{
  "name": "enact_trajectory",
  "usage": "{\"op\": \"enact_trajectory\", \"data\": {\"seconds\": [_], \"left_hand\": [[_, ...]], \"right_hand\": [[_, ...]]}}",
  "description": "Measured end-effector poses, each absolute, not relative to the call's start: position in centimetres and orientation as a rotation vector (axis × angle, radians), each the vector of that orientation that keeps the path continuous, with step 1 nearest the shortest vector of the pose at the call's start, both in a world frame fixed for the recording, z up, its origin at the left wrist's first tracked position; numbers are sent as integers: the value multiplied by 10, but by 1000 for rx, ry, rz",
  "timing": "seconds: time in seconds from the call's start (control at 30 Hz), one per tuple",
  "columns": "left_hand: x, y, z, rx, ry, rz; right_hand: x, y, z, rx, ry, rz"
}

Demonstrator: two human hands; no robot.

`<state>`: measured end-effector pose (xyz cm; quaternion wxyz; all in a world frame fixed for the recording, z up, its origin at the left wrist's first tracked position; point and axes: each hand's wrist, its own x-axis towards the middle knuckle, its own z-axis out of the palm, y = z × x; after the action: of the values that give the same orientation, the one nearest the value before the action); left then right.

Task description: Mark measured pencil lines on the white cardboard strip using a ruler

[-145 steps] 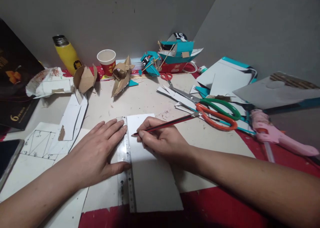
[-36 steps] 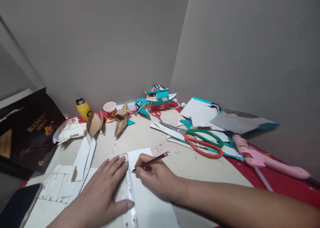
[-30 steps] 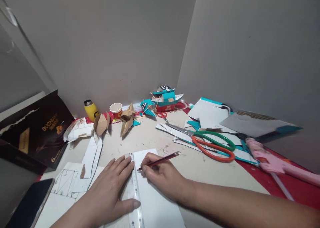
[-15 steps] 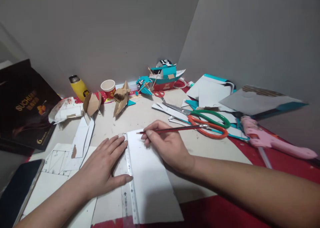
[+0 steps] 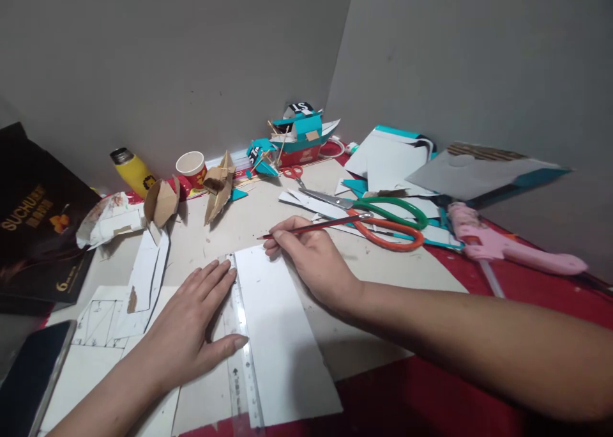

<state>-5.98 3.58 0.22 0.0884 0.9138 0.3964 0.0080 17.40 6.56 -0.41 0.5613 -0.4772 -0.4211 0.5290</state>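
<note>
My left hand (image 5: pixel 201 319) lies flat with its fingers stretched, pressing on a clear plastic ruler (image 5: pixel 243 354). The ruler runs along the left edge of a white cardboard strip (image 5: pixel 275 322). Between the fingers of my right hand (image 5: pixel 318 258) is a dark red pencil (image 5: pixel 316 226), its tip pointing left just above the strip's far edge. Whether the tip touches anything I cannot tell. Part of the ruler is covered by my left fingers and thumb.
Scissors with green and orange handles (image 5: pixel 383 223) lie over cardboard scraps at right, near a pink glue gun (image 5: pixel 512 242). Paper boats (image 5: pixel 301 133), a paper cup (image 5: pixel 191 168) and a yellow bottle (image 5: pixel 136 175) stand at the back. At left are a phone (image 5: pixel 36 379) and a black box (image 5: pixel 38 220).
The whole view has shifted slightly, so most things sit further left. My right hand has moved the pencil tip from over the strip to beyond its far edge. My left hand stays on the ruler.
</note>
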Motion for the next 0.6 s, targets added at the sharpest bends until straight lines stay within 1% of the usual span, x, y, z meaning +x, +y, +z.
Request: {"op": "enact_trajectory", "data": {"seconds": [0.37, 0.6], "left_hand": [[-48, 32, 5, 2711, 1217, -54], [-26, 31, 10, 2768, 1230, -145]], "right_hand": [[170, 64, -5, -1009, -986, 1347], [165, 64, -9, -932, -1020, 1398]]}}
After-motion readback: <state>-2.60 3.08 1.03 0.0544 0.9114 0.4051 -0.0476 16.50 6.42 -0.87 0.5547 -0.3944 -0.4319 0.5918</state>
